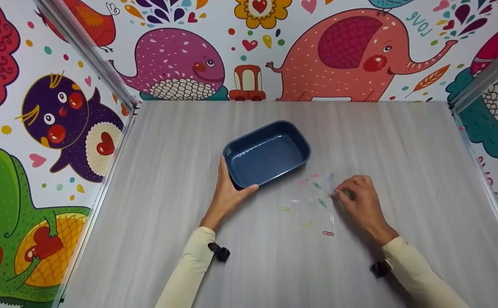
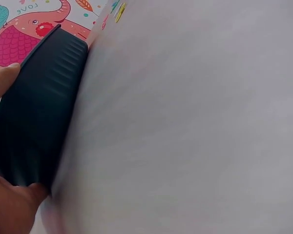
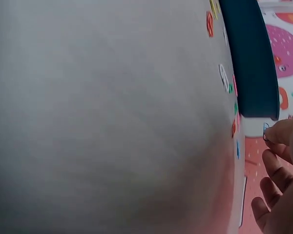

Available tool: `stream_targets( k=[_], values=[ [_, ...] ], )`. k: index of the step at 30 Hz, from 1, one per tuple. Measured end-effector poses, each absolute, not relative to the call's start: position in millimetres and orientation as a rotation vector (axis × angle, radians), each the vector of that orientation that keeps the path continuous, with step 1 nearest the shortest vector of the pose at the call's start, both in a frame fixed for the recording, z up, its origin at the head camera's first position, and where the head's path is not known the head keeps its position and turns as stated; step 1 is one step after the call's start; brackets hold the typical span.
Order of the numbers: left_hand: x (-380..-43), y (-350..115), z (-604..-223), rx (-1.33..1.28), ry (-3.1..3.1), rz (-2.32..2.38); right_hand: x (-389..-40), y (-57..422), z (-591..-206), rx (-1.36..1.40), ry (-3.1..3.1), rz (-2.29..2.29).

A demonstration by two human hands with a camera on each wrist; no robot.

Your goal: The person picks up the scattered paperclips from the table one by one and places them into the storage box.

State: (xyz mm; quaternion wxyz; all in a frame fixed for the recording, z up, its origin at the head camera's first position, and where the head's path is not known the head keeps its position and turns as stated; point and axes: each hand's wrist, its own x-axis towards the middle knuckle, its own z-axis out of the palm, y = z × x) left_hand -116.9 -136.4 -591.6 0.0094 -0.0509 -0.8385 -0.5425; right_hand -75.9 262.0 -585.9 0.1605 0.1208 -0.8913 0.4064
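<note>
A dark blue rectangular dish sits at an angle on the table. At its near-left corner, my left hand grips it, thumb along the front side and fingers on the left side. Right of the dish, my right hand pinches a small blue paper clip between thumb and index fingertip, the other fingers loosely bent. Close by those fingertips lie a red paper clip and a pale blue one. Several more clips, in pink, green, white and yellow, are scattered before the dish, with a red clip nearest me.
The grey wood-grain table meets a wall printed with cartoon animals at the back and sides. Metal rails run along the corners and the left edge. Each wrist wears a small black camera.
</note>
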Motion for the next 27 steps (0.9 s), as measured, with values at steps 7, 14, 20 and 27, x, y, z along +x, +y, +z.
stream_targets(
  k=[7, 14, 20, 27],
  values=[
    [-115, -136, -591, -0.151, -2.594, -1.686, -81, 247, -579, 0.352, -2.539, 1.267],
    [-115, -135, -590, -0.148, -2.597, -1.695, -88, 238, -568, 0.403, -2.537, 1.339],
    [-117, -136, -594, -0.158, -2.581, -1.678, -94, 231, -550, 0.438, -2.544, 1.370],
    [-115, -135, -587, -0.170, -2.639, -1.681, -104, 221, -532, 0.522, -2.581, 1.361]
  ],
)
